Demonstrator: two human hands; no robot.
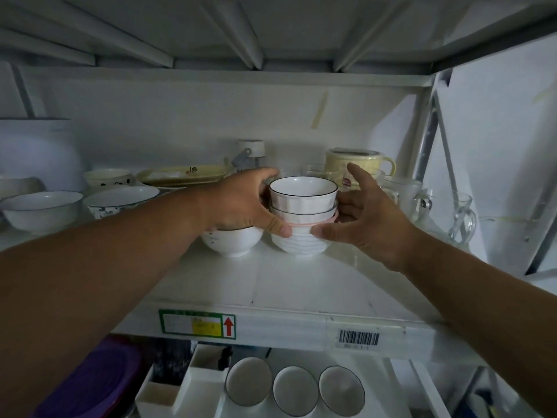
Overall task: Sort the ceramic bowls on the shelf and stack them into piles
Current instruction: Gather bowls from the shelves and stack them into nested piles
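Bowls of white ceramic are sitting as a three-high pile point(302, 215) (two black-rimmed ones nested in a ribbed, pink-rimmed one) mid-shelf on the white metal shelf point(301, 285). Left hand point(241, 203) is gripping the pile's side, fingers curled round it; right hand point(361, 215) is touching the pink rim by thumb, fingers spread wide. Shelf's green-bordered label point(197, 324) is showing a red arrow, its writing unreadable.

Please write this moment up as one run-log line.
left hand: holds bowl stack | right hand: thumb on stack, fingers spread | stack: on shelf | spotted bowl: beside stack
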